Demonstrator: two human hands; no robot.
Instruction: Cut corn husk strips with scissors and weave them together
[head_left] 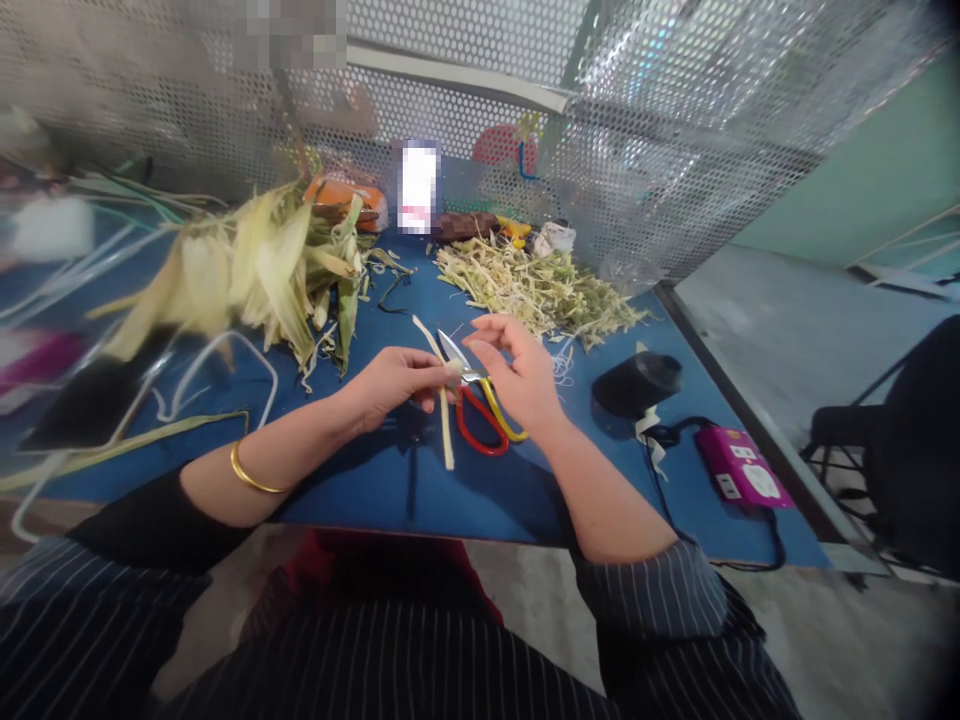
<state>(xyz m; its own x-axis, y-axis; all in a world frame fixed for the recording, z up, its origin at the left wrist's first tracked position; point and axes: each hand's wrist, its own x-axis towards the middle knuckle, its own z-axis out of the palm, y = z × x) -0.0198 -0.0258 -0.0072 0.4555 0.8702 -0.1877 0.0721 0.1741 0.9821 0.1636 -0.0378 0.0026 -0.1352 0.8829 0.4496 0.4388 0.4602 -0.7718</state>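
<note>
Left hand: your left hand (pixel 405 385) is closed in a pinch, thumb and fingers gripping the pale strip near its middle.
Pale strip: it sits at your left fingertips, its far end (pixel 420 326) reaching past them and its near end slanting down toward your edge of the table.
Right hand: your right hand (pixel 521 375) is loosely open, fingers curved and thumb apart from them, just to the right of the strip.
Scissors: the scissors (pixel 471 377) are between your hands, blades pointing away from you beside the strip, red and yellow handles toward you; you cannot tell whether your right hand touches them.
Shredded pile: the heap of shredded husk (pixel 525 285) lies on the blue table (pixel 367 470) beyond your right hand.
Husks: the bundle of corn husks (pixel 255 265) is beyond your left hand.
Right side: a black cylinder (pixel 637 383) lies near a magenta box (pixel 742 467).
</note>
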